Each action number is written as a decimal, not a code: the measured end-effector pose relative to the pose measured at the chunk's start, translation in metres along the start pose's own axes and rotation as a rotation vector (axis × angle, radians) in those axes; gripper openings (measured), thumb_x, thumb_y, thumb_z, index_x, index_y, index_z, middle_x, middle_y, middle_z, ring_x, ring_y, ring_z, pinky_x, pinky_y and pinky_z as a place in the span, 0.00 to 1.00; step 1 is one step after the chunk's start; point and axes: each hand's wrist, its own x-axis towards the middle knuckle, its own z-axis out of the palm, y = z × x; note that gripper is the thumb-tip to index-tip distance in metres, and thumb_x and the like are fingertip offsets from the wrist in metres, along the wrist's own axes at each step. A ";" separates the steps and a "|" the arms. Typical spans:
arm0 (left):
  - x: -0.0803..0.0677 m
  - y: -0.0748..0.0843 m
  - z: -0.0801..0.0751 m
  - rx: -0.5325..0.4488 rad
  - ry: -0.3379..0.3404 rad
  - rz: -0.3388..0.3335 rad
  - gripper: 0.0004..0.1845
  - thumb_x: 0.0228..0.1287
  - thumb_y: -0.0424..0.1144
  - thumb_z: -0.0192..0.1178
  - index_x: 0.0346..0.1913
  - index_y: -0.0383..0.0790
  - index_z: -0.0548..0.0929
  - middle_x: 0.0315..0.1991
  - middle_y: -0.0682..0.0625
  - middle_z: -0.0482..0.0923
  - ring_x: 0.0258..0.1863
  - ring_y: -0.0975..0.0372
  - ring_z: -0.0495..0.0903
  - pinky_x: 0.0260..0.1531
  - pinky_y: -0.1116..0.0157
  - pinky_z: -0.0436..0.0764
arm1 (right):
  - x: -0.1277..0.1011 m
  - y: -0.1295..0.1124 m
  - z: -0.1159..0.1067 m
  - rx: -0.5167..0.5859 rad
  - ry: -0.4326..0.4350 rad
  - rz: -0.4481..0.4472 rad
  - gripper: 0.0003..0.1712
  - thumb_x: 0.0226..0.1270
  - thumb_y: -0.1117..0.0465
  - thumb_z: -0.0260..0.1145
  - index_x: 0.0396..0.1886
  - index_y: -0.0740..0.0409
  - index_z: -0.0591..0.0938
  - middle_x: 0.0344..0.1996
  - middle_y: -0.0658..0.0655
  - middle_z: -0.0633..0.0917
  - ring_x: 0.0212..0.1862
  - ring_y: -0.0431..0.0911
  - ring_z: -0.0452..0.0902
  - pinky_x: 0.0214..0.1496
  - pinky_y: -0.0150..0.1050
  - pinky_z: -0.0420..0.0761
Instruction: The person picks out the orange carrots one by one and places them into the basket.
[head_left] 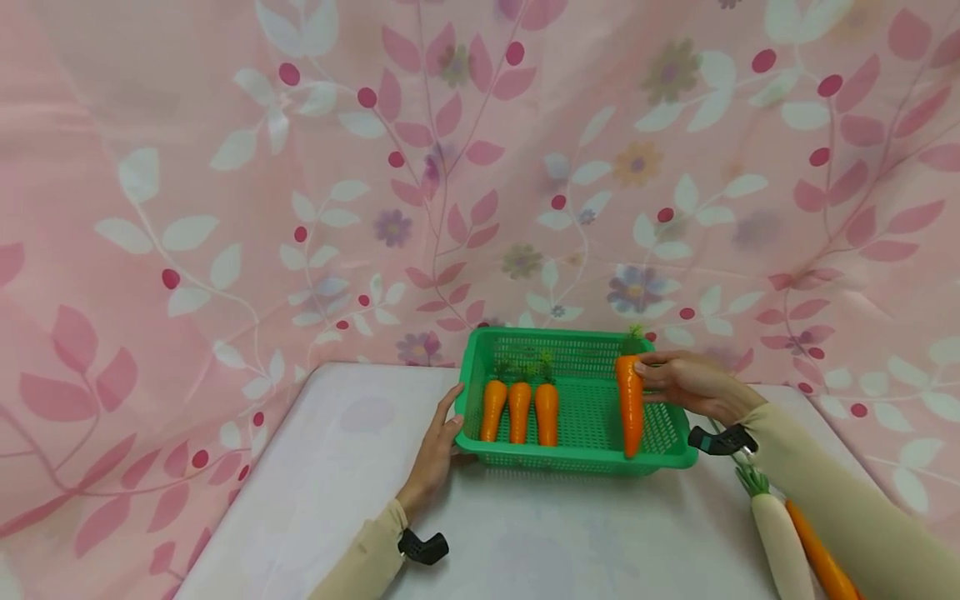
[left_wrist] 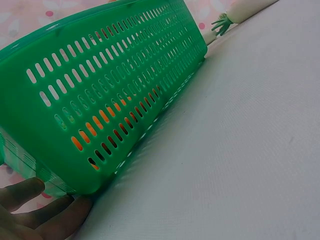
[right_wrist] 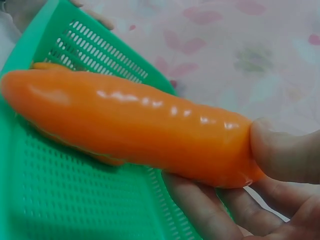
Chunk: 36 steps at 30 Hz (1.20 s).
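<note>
Head view shows the carrot in my right hand, above the right part of the green basket. I grip it near its thick end, thumb on one side and fingers on the other as the right wrist view shows, probably because that end gives the surest hold and leaves most of its length uncovered. Its leafy top points away from me and its narrow tip comes toward the near rim; whether the tip touches the rim I cannot tell.

Inside the basket, three carrots lie side by side toward the left, all with tops away from me. The carrot I hold points much the same way, I suppose for a tidy row, and the bare basket floor beside them leaves room.

My left hand is at the basket's left end, fingers fairly straight and touching its near corner rather than wrapped around it, likely to steady it.

Farther out, on the table to the right, a white radish lies beside an orange carrot partly hidden by my sleeve. Pink floral cloth hangs behind everything.
</note>
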 end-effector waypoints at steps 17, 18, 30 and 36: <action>0.000 0.000 0.001 0.020 0.007 -0.002 0.27 0.81 0.46 0.39 0.79 0.59 0.52 0.78 0.51 0.50 0.68 0.48 0.66 0.66 0.45 0.61 | 0.036 0.008 0.024 -0.015 -0.013 -0.016 0.39 0.78 0.60 0.55 0.77 0.71 0.47 0.68 0.70 0.65 0.62 0.52 0.75 0.67 0.58 0.68; 0.000 0.001 0.001 0.019 0.008 -0.002 0.27 0.81 0.46 0.39 0.79 0.59 0.53 0.78 0.51 0.50 0.66 0.48 0.68 0.65 0.46 0.63 | 0.038 0.009 0.027 -0.020 -0.014 -0.013 0.39 0.78 0.60 0.55 0.77 0.71 0.47 0.69 0.71 0.64 0.62 0.53 0.74 0.67 0.58 0.68; -0.001 0.004 0.000 0.008 0.000 -0.017 0.27 0.81 0.46 0.39 0.78 0.60 0.52 0.76 0.47 0.54 0.61 0.44 0.74 0.63 0.49 0.65 | 0.057 0.008 0.047 0.029 -0.022 0.041 0.44 0.76 0.63 0.56 0.78 0.69 0.41 0.76 0.72 0.51 0.73 0.66 0.56 0.68 0.62 0.64; -0.001 0.003 0.000 0.018 0.005 -0.011 0.27 0.81 0.46 0.39 0.78 0.61 0.53 0.77 0.49 0.52 0.64 0.45 0.71 0.64 0.47 0.64 | 0.067 0.015 0.046 0.032 -0.017 0.042 0.42 0.76 0.65 0.56 0.78 0.70 0.44 0.76 0.72 0.50 0.71 0.66 0.59 0.67 0.62 0.65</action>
